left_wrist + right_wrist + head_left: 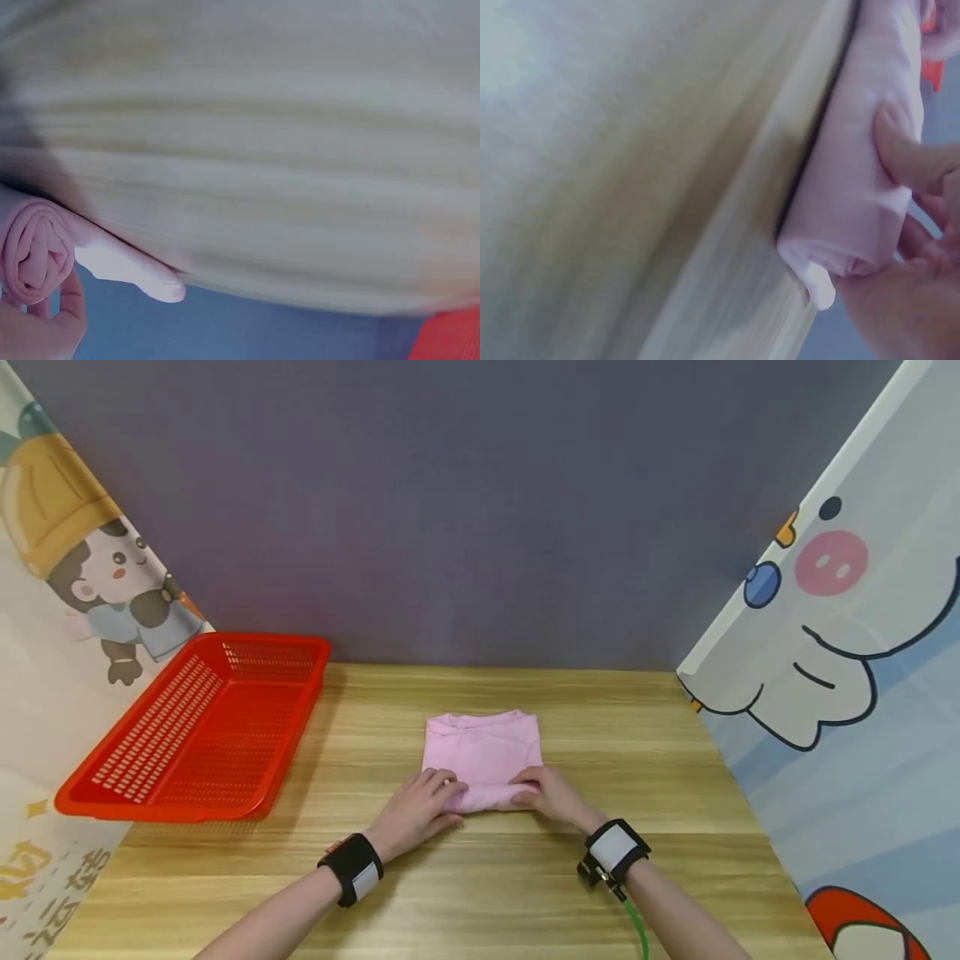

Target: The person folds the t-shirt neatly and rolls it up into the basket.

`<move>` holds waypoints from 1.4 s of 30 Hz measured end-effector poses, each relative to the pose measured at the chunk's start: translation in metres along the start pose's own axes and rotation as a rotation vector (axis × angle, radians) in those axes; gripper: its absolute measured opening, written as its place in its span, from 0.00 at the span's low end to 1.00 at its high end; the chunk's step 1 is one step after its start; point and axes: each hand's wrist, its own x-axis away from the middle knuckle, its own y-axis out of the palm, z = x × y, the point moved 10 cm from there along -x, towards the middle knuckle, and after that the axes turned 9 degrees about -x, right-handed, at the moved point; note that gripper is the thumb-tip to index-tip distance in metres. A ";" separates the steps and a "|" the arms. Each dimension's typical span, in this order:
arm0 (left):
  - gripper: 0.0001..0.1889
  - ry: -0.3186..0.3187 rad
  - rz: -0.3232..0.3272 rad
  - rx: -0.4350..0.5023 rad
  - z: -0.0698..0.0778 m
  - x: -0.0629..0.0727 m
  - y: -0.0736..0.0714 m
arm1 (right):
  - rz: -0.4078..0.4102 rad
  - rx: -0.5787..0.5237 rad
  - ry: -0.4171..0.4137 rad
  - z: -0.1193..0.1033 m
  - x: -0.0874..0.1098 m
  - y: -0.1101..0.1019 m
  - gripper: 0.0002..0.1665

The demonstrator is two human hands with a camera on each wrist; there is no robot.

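Note:
A folded pink cloth (482, 752) lies on the wooden table, its near edge rolled into a thick tube. In the left wrist view the end of the roll (37, 251) shows as a spiral, with a flat part of the cloth stretching out beyond it. My left hand (418, 812) grips the roll's left end, fingers over the top and thumb at the near side. At the right end my right hand (557, 797) holds the same roll, its thumb (907, 154) pressed along the side in the right wrist view.
A red plastic basket (288, 768) with slotted sides stands at the table's left. Behind the wooden table (615, 735) rises a dark grey panel (450, 527). Printed cartoon sheets border it left and right. A green cable (637, 927) hangs from the right wristband.

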 end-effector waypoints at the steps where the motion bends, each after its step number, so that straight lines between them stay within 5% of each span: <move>1: 0.21 0.009 -0.004 -0.019 0.001 0.000 0.000 | -0.016 -0.016 0.017 0.003 -0.001 -0.001 0.12; 7: 0.18 -0.002 0.019 -0.079 0.003 -0.002 -0.001 | -0.068 -0.095 0.058 0.011 -0.007 0.000 0.12; 14: 0.14 -0.045 0.019 -0.069 -0.002 -0.006 0.003 | -0.034 -0.089 0.070 0.011 -0.002 0.002 0.15; 24: 0.12 -0.106 -0.061 0.004 -0.008 -0.013 0.010 | 0.069 0.287 -0.116 -0.013 0.017 0.011 0.29; 28: 0.12 -0.140 -0.108 0.049 -0.011 -0.015 0.013 | 0.123 0.379 -0.164 -0.021 0.018 0.012 0.26; 36: 0.13 -0.186 -0.131 0.088 -0.017 -0.017 0.015 | 0.109 0.214 -0.098 -0.015 0.000 0.005 0.14; 42: 0.20 -0.123 -0.087 -0.047 -0.010 -0.010 0.014 | 0.026 0.061 -0.044 -0.001 -0.014 -0.002 0.14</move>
